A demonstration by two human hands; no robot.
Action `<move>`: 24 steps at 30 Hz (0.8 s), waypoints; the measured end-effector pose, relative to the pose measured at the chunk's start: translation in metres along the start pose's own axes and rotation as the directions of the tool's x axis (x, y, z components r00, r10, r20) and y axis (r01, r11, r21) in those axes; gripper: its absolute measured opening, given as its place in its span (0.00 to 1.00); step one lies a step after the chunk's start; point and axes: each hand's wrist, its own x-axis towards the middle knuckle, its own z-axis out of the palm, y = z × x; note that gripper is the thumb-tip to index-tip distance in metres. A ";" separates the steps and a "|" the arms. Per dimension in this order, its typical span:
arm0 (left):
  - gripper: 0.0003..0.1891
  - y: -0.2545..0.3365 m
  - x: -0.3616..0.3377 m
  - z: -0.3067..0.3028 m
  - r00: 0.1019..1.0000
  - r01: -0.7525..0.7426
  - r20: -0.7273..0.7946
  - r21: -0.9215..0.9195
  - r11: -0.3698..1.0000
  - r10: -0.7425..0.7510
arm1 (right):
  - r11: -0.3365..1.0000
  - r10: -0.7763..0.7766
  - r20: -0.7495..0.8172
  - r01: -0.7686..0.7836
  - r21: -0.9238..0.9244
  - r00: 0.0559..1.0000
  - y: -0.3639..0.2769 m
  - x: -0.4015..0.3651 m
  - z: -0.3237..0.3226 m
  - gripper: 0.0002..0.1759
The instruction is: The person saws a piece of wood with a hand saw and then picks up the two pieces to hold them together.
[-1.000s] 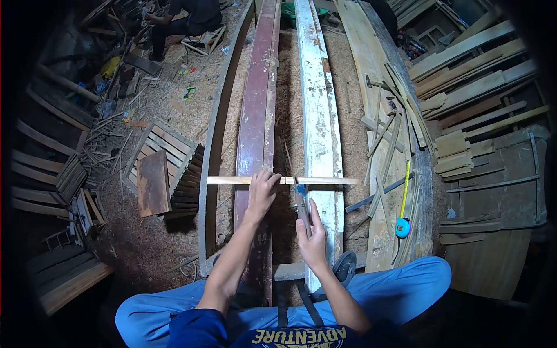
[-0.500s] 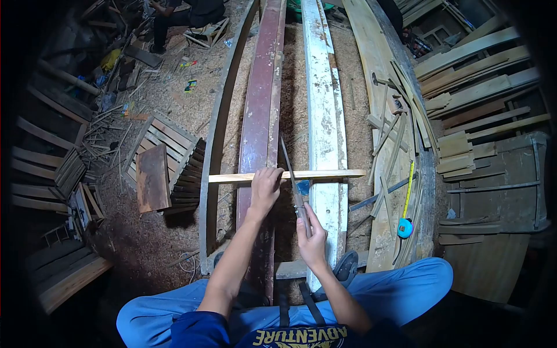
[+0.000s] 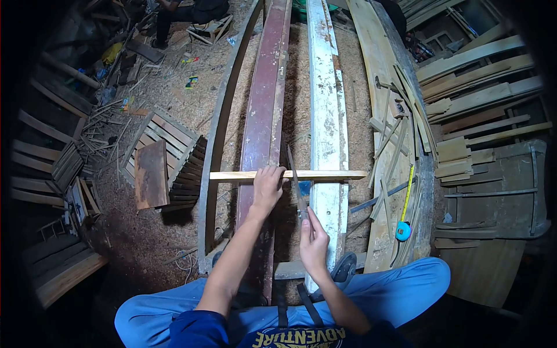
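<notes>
A light wooden strip (image 3: 333,174) lies crosswise over a dark red beam (image 3: 262,116) and a white, flaking beam (image 3: 326,116). My left hand (image 3: 268,188) is closed around the strip above the red beam's right edge. Between the two beams, a narrow saw (image 3: 295,174) crosses the strip with its tip pointing away from me. Its handle is in my right hand (image 3: 314,240), closed, near the white beam's left edge. Beneath the strip, close to the blade, a small blue thing (image 3: 304,187) shows.
Right of the beams, a wide plank (image 3: 380,232) bears thin sticks, a hammer (image 3: 386,85) and a teal tape measure (image 3: 403,231) with its yellow blade out. A slatted wooden piece (image 3: 165,136) stands at left. Another person (image 3: 191,13) sits at the upper left.
My right hand and the saw have moved slightly toward me. My left hand stays on the strip. The whole view has shifted a little.
</notes>
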 end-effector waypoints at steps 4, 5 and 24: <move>0.27 -0.003 -0.003 0.002 0.998 -0.002 0.068 0.041 0.999 0.000 | 0.996 0.026 -0.002 -0.026 -0.080 1.000 -0.003 0.003 0.008 0.27; 0.27 -0.003 -0.003 0.002 0.998 -0.003 0.066 0.044 0.999 0.000 | 0.991 0.027 0.007 -0.026 -0.132 1.000 -0.003 0.002 0.009 0.27; 0.24 0.002 -0.022 0.004 0.994 -0.106 -0.025 0.071 0.992 0.108 | 0.967 -0.084 -0.007 0.080 -0.242 0.996 -0.023 -0.014 -0.003 0.26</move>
